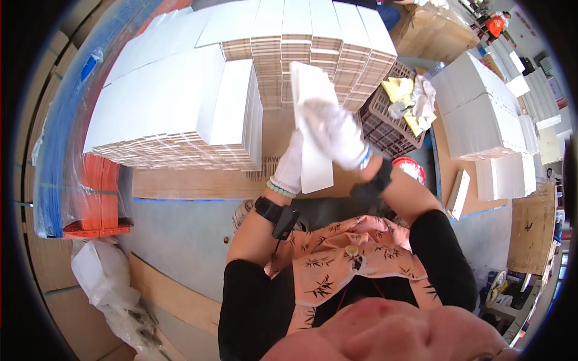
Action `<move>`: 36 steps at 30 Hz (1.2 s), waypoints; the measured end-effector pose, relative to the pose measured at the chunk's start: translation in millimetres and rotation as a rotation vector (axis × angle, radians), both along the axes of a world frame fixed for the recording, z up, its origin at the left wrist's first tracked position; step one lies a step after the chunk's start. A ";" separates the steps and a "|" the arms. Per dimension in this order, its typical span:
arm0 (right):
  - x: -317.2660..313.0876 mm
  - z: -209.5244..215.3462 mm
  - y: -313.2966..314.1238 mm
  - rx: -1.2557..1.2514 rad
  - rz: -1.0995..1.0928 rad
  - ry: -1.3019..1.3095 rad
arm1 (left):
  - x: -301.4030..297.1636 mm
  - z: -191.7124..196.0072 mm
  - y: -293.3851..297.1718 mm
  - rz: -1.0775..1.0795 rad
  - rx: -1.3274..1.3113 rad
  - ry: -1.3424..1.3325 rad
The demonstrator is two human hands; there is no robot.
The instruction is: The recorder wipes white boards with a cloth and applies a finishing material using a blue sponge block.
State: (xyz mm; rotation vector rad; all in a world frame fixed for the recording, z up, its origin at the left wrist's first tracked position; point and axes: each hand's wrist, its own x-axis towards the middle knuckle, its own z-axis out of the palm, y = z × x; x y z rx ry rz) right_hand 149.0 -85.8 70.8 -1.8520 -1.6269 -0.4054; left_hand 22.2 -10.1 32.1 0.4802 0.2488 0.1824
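A long white board (317, 174) is held up, tilted, in front of me. My left hand (288, 165), in a white knitted glove, grips it at its left edge, with the fingers hidden behind it. Against the board's face lies my right hand (342, 139), also gloved. Its fingers are smeared by motion, and I cannot tell whether a cloth is in them. Just beyond stand tall stacks of similar white boards (295, 24) with brown-striped edges. A lower stack (162, 102) is on the left. Both stacks rest on a brown cardboard sheet (192, 183).
A brown plastic crate (385, 123) with yellow and white cloths (415, 99) stands to the right. Beside it is a red-rimmed bucket (410, 170). More white boards (478, 108) are stacked farther right. An orange rack part (99, 198) and plastic wrap (111, 283) lie left.
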 end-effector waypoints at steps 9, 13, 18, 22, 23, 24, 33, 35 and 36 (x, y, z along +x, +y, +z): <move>35.0 36.8 17.2 0.189 -0.149 0.017 | -0.3 1.3 -7.9 -0.165 0.071 -0.203; 2.7 6.0 7.5 -0.081 -0.070 0.049 | 5.0 -8.0 10.8 0.059 0.164 -0.080; -72.3 -21.5 -42.9 -0.148 0.039 0.318 | 4.0 -15.6 29.3 0.159 0.098 -0.284; -72.5 -86.9 -103.7 -0.467 0.161 0.208 | 5.6 7.1 36.4 0.279 -0.094 -0.197; -61.3 -106.2 -118.0 -0.372 0.208 0.073 | 7.0 19.0 35.8 0.313 -0.053 -0.155; -51.7 -104.5 -129.6 -0.615 0.051 0.040 | 2.9 23.5 35.7 0.292 -0.149 -0.166; -31.3 30.0 -133.2 -0.049 -0.122 0.854 | -2.6 8.1 23.5 0.113 -0.114 -0.416; -26.4 29.5 -112.8 -0.111 0.055 -0.066 | 4.1 19.4 9.9 0.035 -0.102 -0.343; -27.1 11.8 -101.6 -0.100 0.091 -0.088 | 6.2 26.1 2.9 -0.029 -0.085 -0.268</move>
